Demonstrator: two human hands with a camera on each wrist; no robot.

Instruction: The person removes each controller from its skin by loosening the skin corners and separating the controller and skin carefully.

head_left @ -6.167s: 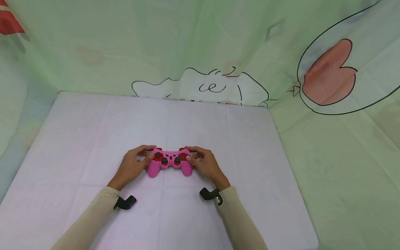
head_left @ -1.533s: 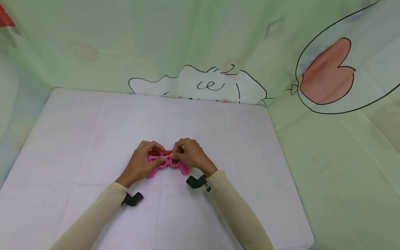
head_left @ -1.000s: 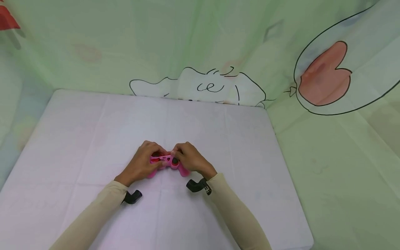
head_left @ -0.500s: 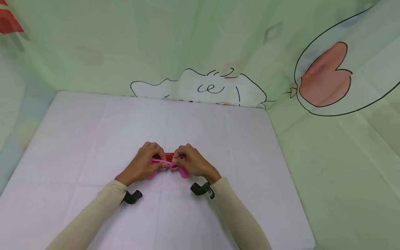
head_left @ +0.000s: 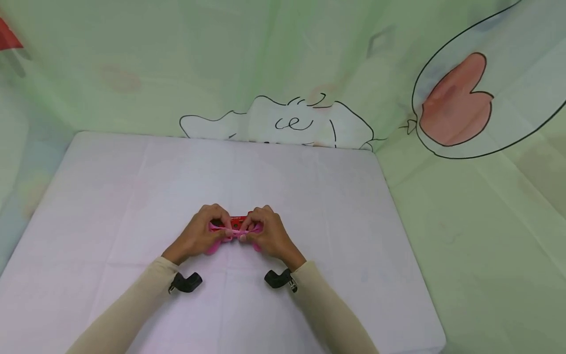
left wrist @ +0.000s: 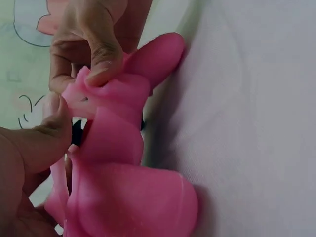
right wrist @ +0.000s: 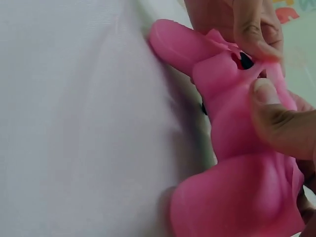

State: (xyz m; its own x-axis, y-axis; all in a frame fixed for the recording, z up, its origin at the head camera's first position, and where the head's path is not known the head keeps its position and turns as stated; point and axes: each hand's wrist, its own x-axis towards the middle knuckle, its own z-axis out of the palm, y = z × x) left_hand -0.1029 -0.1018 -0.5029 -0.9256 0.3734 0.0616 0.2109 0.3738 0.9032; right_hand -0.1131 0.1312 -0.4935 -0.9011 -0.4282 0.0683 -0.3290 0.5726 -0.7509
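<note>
A red game controller [head_left: 239, 220] wrapped in a soft pink silicone cover [left wrist: 118, 136] is held between both hands at mid-table. My left hand [head_left: 200, 235] pinches the cover's front, thumb and fingertips near its middle. Close beside it, my right hand [head_left: 271, 237] pinches the same pink sheet. Between the hands the cover is bunched and pulled away, baring red casing with white lettering behind it. A black part shows through a gap in the cover in both wrist views. The pink handles [right wrist: 232, 197] point toward the person; most of the controller's face is hidden.
The table [head_left: 146, 196] wears a white cloth. Pale green curtains with a cartoon drawing [head_left: 294, 123] and a heart [head_left: 457, 101] hang behind and to the right. A black wrist mount [head_left: 185, 282] juts from each sleeve.
Earlier both hands held the controller by its sides, the cover smooth over its face. They have since moved inward and folded the cover down; lately the right hand has shifted slightly left.
</note>
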